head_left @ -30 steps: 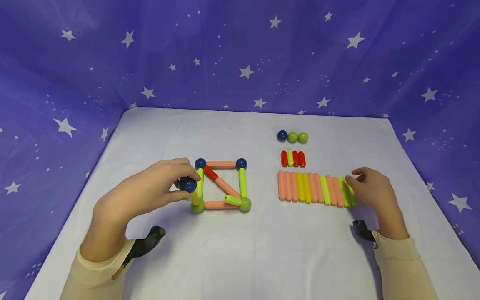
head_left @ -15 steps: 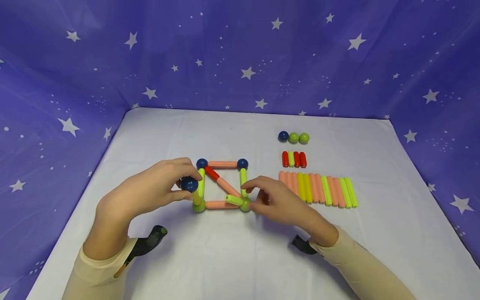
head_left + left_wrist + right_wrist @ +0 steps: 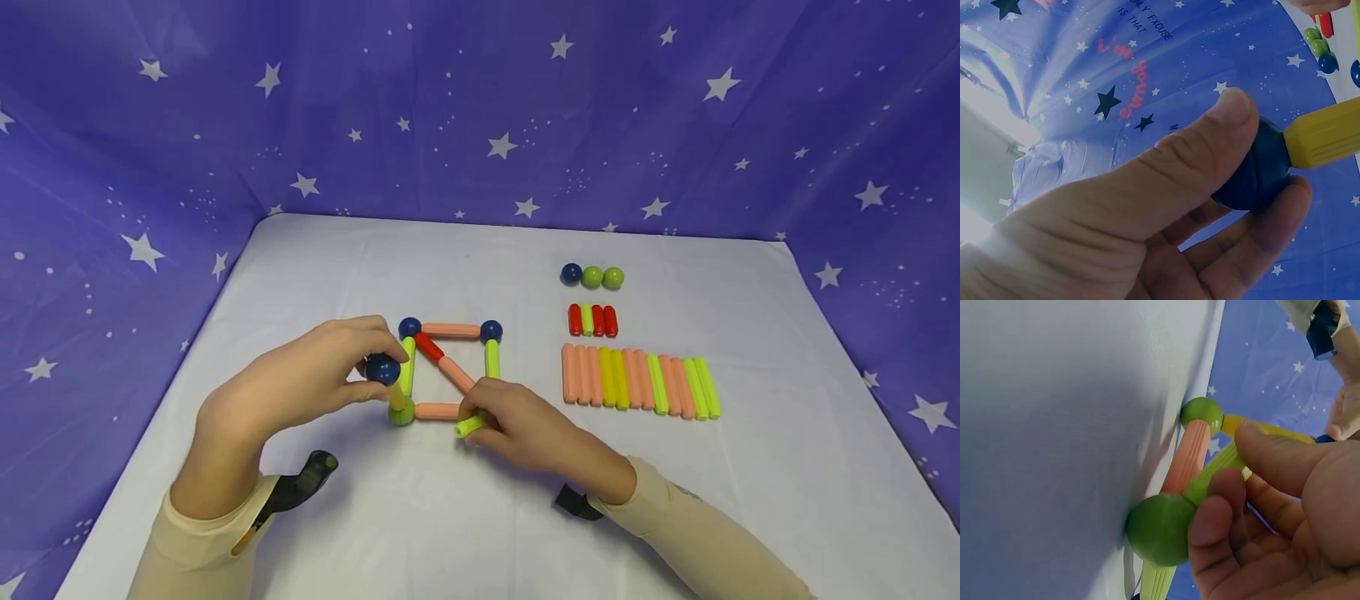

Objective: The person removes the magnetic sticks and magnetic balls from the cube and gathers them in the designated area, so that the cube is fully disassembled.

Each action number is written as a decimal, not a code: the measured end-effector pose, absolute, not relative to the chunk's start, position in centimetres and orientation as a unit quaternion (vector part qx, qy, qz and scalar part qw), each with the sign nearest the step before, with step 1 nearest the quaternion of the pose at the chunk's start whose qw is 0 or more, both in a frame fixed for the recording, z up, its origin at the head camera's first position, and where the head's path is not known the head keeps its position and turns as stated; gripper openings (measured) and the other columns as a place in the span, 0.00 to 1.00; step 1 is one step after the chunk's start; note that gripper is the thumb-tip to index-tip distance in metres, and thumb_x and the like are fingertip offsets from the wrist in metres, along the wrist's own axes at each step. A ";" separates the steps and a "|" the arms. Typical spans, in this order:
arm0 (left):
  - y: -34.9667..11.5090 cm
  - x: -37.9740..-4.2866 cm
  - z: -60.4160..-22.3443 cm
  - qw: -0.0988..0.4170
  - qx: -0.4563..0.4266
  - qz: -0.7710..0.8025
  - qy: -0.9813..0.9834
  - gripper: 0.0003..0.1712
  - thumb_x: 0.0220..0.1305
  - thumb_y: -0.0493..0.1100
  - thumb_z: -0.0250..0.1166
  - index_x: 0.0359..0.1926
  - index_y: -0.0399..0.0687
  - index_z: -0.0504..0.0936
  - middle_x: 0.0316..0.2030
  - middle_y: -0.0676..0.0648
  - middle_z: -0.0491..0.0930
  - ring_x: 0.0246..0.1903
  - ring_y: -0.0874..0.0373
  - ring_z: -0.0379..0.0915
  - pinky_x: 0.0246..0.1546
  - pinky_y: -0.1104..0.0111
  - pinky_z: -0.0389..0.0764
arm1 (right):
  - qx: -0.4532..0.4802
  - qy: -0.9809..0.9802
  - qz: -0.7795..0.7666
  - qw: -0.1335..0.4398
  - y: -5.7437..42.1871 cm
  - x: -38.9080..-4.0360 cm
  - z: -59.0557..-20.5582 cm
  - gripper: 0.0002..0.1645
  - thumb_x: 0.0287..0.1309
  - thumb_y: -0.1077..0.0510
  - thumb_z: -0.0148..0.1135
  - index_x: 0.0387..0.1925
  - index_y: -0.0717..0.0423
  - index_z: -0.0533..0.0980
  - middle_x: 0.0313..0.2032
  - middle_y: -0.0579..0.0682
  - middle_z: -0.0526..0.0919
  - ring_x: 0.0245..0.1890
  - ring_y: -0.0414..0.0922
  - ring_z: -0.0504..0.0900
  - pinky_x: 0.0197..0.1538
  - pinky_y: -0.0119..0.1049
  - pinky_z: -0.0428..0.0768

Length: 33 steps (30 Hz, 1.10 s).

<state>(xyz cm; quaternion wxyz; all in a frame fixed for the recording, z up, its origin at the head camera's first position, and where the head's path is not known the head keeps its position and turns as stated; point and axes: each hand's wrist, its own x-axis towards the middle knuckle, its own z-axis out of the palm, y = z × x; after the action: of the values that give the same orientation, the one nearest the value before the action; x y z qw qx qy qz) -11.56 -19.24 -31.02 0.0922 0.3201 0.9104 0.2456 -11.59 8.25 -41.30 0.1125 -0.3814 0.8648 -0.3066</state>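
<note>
My left hand (image 3: 322, 367) pinches a dark blue ball (image 3: 382, 369) between thumb and fingers. A yellow magnetic rod (image 3: 1325, 134) joins that ball to the green ball (image 3: 401, 411) at the frame's front left corner. My right hand (image 3: 528, 429) pinches a lime rod (image 3: 1210, 478) whose end meets the front right green ball (image 3: 1159, 530); in the head view that hand hides this ball. The square frame has blue balls (image 3: 491, 331) at its back corners, pink rods (image 3: 450, 331) front and back, and lime sides. A red and pink diagonal (image 3: 442, 358) crosses it.
Right of the frame lies a row of long pink, yellow and lime rods (image 3: 637, 379). Behind it are short red and lime rods (image 3: 597, 320), then one blue and two green balls (image 3: 592, 277). A purple starry cloth (image 3: 495, 100) surrounds the white table (image 3: 337, 258).
My right hand has come left from the rod row to the frame and taken hold of the lime rod, whose free end now points toward the front. My left hand stays on the blue ball.
</note>
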 end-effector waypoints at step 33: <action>-19.2 -11.4 -31.1 0.087 0.328 0.250 0.907 0.17 0.55 0.37 0.74 0.45 0.50 0.83 0.40 0.57 0.76 0.38 0.62 0.73 0.42 0.63 0.78 | -0.026 0.969 -0.175 0.172 27.0 -26.2 -38.0 0.29 0.65 0.42 0.58 0.50 0.65 0.77 0.42 0.60 0.81 0.37 0.54 0.75 0.37 0.46 0.76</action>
<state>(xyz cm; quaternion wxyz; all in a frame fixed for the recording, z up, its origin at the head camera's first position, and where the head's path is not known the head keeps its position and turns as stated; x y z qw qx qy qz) -11.40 -19.15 -31.15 0.0868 0.3285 0.9067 0.2498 -26.16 26.96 -38.03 0.1724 -0.0255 0.9691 -0.1747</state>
